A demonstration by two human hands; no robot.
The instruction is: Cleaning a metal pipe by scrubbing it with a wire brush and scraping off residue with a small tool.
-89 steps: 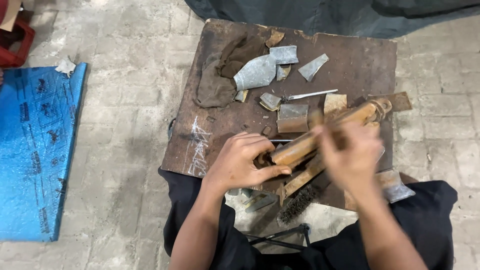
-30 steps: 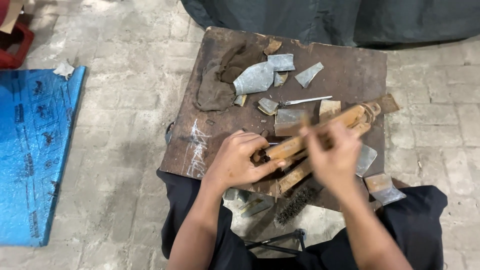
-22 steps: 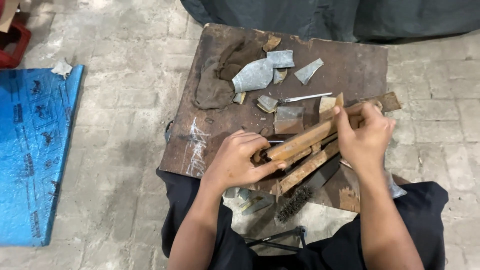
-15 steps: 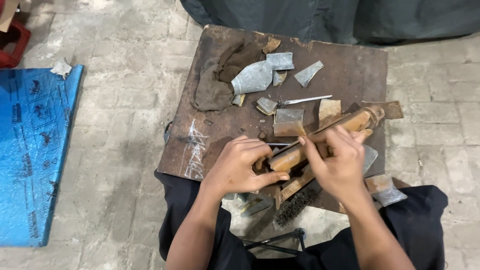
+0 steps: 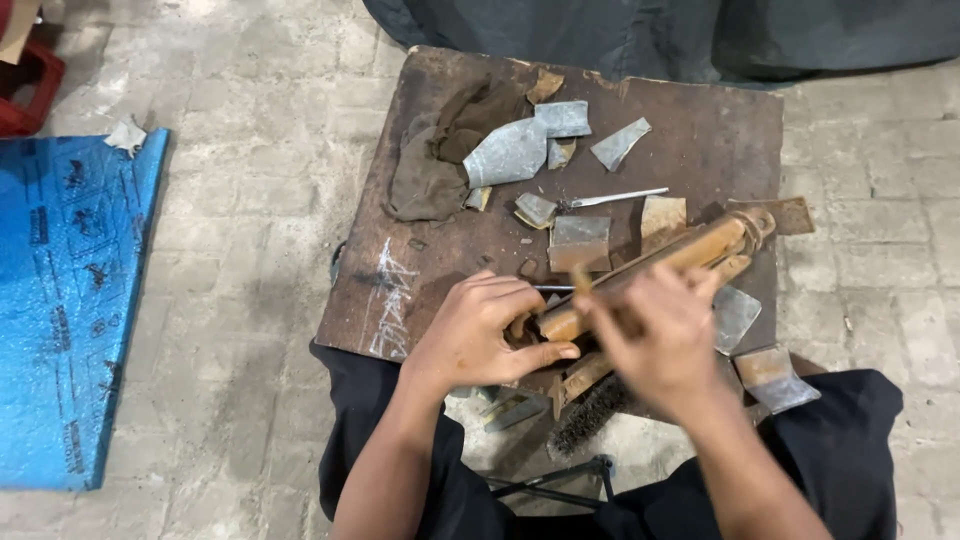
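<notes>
A long rusty brown metal rod (image 5: 690, 250) lies slanted across the near right part of a dark wooden board (image 5: 700, 130). My left hand (image 5: 485, 335) grips the rod's near end and holds it down on the board. My right hand (image 5: 655, 335) is blurred, wrapped over the rod's middle with a small brown scrap, probably sandpaper, pinched in its fingers. A wire brush (image 5: 585, 415) lies under my right wrist at the board's near edge.
Several grey and brown sandpaper scraps (image 5: 510, 150), a brown rag (image 5: 430, 170) and a thin metal tool (image 5: 615, 198) lie on the board. A blue sheet (image 5: 60, 300) covers the tiled floor at left. Dark cloth (image 5: 650, 35) lies behind the board.
My right hand has slid back and forth along the rod, now back near its middle. My left hand has kept its hold on the near end.
</notes>
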